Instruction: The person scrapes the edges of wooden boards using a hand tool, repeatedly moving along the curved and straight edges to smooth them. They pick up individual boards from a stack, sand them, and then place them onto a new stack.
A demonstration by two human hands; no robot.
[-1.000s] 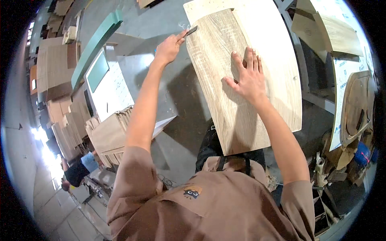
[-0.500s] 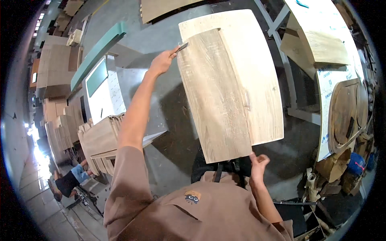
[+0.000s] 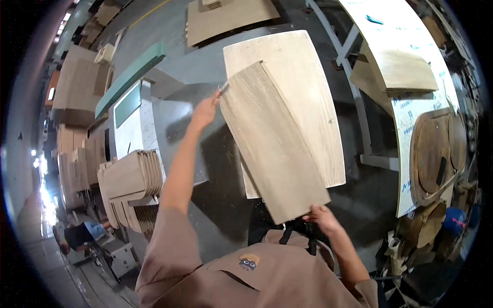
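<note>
A long grey-brown wood-grain board [image 3: 275, 143] lies aslant over a larger pale wooden panel [image 3: 308, 92], its near end jutting past the panel toward my body. At the board's far left corner my left hand [image 3: 205, 110] is closed, with a small dark flat tool [image 3: 223, 88] at the fingertips; the tool's kind is too small to tell. My right hand [image 3: 323, 219] grips the near right corner, fingers closed on the edge. Under the board's left side, part of another wooden edge [image 3: 250, 179] shows.
Stacked wooden panels [image 3: 131, 177] stand at the left, near a green strip [image 3: 131, 77] and a white surface. On the right is a long white-topped table [image 3: 405, 123] with boards and a round wooden piece [image 3: 431, 154]. A flat brown sheet [image 3: 231, 20] lies beyond. Another person [image 3: 79, 236] is far left.
The board has turned, its far end shifting left and nearer, its near end moving right and closer to me. Both hands moved with it; my right hand now grips the near corner.
</note>
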